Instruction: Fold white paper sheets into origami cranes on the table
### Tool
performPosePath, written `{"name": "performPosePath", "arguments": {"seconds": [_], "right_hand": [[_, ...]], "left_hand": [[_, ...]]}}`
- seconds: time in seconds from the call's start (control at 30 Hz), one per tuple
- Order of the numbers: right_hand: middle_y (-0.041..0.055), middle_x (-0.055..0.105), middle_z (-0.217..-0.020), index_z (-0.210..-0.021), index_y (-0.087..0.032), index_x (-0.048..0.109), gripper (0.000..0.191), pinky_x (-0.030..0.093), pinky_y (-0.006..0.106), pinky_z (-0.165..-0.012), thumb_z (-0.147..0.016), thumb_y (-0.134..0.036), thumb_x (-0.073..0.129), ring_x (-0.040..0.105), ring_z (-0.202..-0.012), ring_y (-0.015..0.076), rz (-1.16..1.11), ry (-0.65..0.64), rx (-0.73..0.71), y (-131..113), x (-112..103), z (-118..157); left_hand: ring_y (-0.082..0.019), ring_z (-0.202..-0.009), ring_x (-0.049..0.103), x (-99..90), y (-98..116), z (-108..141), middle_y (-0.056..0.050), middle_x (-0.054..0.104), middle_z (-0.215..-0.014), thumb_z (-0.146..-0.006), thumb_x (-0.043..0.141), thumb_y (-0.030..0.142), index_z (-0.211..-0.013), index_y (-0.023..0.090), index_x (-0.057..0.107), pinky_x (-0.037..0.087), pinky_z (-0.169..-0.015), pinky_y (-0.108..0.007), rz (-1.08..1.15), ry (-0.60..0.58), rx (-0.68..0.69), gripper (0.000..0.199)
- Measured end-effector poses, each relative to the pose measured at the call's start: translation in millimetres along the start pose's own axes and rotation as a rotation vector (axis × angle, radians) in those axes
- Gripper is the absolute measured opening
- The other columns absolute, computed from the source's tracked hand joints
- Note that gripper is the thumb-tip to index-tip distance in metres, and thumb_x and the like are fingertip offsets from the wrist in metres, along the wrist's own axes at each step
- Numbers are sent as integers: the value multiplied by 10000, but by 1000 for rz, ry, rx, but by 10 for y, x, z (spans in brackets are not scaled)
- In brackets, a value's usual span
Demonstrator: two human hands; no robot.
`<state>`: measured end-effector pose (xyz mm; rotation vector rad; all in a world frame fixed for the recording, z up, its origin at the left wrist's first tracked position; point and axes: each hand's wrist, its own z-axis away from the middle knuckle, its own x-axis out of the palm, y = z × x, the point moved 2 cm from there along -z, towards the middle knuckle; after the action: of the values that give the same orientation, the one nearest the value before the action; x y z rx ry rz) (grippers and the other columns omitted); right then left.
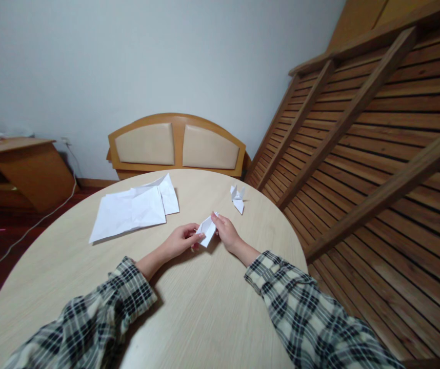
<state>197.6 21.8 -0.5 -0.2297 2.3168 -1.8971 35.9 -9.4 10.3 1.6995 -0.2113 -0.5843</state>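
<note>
Between my hands is a small folded piece of white paper point(207, 234), held a little above the table. My left hand point(181, 240) pinches its left edge, thumb on top. On the other side my right hand point(224, 230) grips the upper right edge, with its thumb along the top. Some of the fingers are hidden behind the paper. Just beyond my right hand stands a small folded white paper figure point(237, 199) with pointed tips. To the left lie creased white paper sheets point(127, 211), overlapping each other.
The round wooden table point(189, 318) carries all the paper. A padded headboard point(177, 143) stands behind it against the wall. A slatted wooden frame point(358, 154) leans close along the right side. At far left are a desk point(31, 164) and a white cable point(31, 225) on the floor.
</note>
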Motion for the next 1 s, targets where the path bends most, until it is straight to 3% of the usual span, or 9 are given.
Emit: {"name": "performPosePath", "arguments": {"seconds": [0.13, 0.23, 0.33, 0.47, 1.0], "right_hand": [[-47, 460, -585, -739, -195, 471, 428, 309, 237, -491, -822, -611, 527, 425, -518, 102, 19, 2, -68, -15, -7, -6], [-76, 477, -589, -953, -204, 475, 345, 300, 217, -452, -820, -502, 587, 438, -480, 95, 38, 25, -91, -25, -21, -8], [-100, 458, -580, -1158, -210, 436, 443, 281, 201, -416, -812, -422, 614, 430, -446, 91, 79, 48, -105, -42, -32, 2], [-100, 459, -595, -1297, -200, 394, 564, 317, 208, -437, -806, -355, 624, 434, -463, 91, 91, 36, -150, -95, -18, 28], [-92, 426, -592, -1377, -149, 392, 646, 341, 236, -561, -794, -292, 630, 400, -546, 94, 108, 10, -195, -104, 3, 27]], "left_hand": [[-121, -555, 552, 8, -7, 5, -19, 611, -672, -805, 604, 456, -925, 131, 568, 412, -525, -243, 49, 12, -11, 348], [-113, -524, 529, 1, -39, -11, 0, 589, -627, -823, 579, 439, -930, 135, 552, 385, -500, -235, 33, 66, -7, 323], [-111, -513, 517, -18, -63, -32, 18, 563, -600, -819, 577, 425, -910, 143, 542, 379, -491, -233, 22, 134, 10, 299], [-113, -509, 519, -36, -78, -48, 32, 556, -591, -807, 582, 416, -897, 150, 533, 390, -497, -237, 30, 186, 13, 285], [-117, -518, 519, -52, -101, -49, 34, 553, -598, -816, 572, 403, -929, 138, 544, 401, -507, -242, -20, 173, 16, 289]]}}
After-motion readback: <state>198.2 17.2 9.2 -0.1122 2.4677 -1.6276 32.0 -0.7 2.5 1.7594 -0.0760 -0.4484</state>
